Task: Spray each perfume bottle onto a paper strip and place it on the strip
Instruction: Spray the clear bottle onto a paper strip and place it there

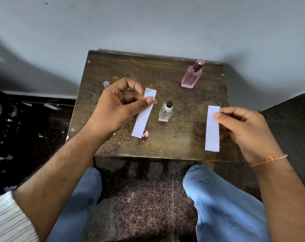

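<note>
Left hand (pixel 118 105) pinching one paper strip (pixel 143 113); right hand (pixel 242 126) pinching another strip (pixel 212 128). Clear bottle (pixel 165 112) upright between strips, pink bottle (pixel 191 75) behind, both on wooden table (pixel 183 137). Small pink cap (pixel 145 134), seemingly, beside left strip.

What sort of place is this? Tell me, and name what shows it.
Probably a plain room at home, not a shop: a small worn dark wooden table against a bare grey wall, and paper scraps littering the dark floor.

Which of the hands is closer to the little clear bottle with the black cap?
Left. The left hand is just left of the clear bottle; the right hand is farther off to its right.
</note>
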`<state>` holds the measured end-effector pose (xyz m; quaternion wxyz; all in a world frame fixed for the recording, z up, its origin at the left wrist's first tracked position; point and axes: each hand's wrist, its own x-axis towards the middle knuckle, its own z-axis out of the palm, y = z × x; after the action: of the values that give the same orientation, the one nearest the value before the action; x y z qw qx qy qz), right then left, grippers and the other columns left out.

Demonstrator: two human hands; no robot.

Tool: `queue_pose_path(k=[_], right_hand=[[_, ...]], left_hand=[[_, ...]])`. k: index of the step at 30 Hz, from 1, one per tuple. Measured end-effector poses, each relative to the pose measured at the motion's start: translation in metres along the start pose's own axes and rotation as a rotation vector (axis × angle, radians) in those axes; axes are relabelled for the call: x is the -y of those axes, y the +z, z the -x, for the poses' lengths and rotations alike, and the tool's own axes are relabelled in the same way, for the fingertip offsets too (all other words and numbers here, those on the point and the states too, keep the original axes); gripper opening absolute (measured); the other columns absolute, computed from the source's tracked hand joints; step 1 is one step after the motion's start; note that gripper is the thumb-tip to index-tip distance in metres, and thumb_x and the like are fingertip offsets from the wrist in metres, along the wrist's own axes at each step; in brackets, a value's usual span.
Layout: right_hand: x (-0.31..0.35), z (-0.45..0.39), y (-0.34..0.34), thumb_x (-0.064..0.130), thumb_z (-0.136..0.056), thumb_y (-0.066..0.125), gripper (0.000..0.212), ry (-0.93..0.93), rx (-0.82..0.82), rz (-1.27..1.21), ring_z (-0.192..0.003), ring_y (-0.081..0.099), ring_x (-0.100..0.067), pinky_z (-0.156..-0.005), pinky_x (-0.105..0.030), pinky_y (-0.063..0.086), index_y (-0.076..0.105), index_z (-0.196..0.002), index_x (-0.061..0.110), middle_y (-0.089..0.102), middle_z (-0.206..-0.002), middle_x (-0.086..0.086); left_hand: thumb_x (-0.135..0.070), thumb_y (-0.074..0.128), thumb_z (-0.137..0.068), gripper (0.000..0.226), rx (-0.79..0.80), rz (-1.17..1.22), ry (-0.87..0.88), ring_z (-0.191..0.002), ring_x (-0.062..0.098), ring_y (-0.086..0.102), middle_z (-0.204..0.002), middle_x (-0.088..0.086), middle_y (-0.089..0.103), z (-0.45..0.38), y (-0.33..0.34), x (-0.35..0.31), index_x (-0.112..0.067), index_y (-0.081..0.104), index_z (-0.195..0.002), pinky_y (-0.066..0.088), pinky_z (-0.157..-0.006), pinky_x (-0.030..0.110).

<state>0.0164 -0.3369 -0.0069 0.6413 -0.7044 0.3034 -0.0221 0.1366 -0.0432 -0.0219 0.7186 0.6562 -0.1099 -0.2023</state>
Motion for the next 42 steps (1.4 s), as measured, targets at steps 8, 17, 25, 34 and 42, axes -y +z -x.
queue_pose_path(k=[8, 17, 25, 34, 42], right_hand=[[-0.024, -0.02, -0.018, 0.036, -0.092, 0.081, 0.025, -0.083, -0.21, 0.665, -0.096, 0.074, -0.02, -0.093, -0.037, 0.057, 0.08, -0.116, 0.029, 0.079, -0.096, 0.006], [-0.016, 0.0, 0.059, 0.032, -0.087, 0.088, 0.057, -0.659, -0.015, 0.635, -0.106, 0.063, -0.013, -0.086, -0.015, 0.045, 0.067, -0.139, 0.019, 0.068, -0.128, 0.006], [-0.031, -0.001, 0.094, 0.044, -0.088, 0.086, 0.039, -0.544, 0.003, 0.554, -0.1, 0.065, -0.01, -0.082, -0.042, 0.059, 0.077, -0.124, 0.031, 0.064, -0.106, 0.031], [-0.006, 0.01, 0.094, 0.024, -0.096, 0.067, 0.026, -0.011, 0.31, -0.38, -0.093, 0.077, -0.03, -0.072, -0.038, 0.063, 0.073, -0.119, 0.014, 0.075, -0.109, -0.014], [-0.002, 0.013, 0.089, 0.023, -0.096, 0.064, 0.028, -0.016, 0.367, -0.358, -0.092, 0.077, -0.031, -0.072, -0.039, 0.059, 0.073, -0.121, 0.017, 0.076, -0.104, -0.01]], left_hand=[[-0.001, 0.077, -0.094, 0.028, -0.006, -0.063, -0.005, -0.101, 0.013, 0.079, -0.106, 0.003, 0.085, 0.001, -0.003, 0.008, -0.01, 0.079, -0.12, 0.062, -0.09, 0.027], [0.007, 0.078, -0.091, 0.05, 0.03, -0.099, -0.031, -0.109, 0.021, 0.076, -0.123, 0.005, 0.082, 0.002, -0.009, 0.009, -0.012, 0.072, -0.137, 0.063, -0.098, 0.029], [-0.006, 0.081, -0.086, 0.063, 0.107, -0.093, -0.055, -0.123, 0.055, 0.068, -0.144, 0.001, 0.072, 0.007, -0.009, 0.006, -0.019, 0.065, -0.146, 0.051, -0.107, 0.075], [0.005, 0.073, -0.096, 0.073, 0.119, -0.028, -0.021, -0.108, 0.026, 0.081, -0.112, 0.011, 0.085, 0.004, -0.008, 0.002, -0.025, 0.045, -0.156, 0.062, -0.093, 0.031], [0.001, 0.069, -0.102, 0.018, 0.118, -0.125, 0.07, -0.102, 0.014, 0.078, -0.113, 0.004, 0.085, 0.003, 0.002, 0.004, -0.013, 0.077, -0.111, 0.06, -0.079, 0.024]])
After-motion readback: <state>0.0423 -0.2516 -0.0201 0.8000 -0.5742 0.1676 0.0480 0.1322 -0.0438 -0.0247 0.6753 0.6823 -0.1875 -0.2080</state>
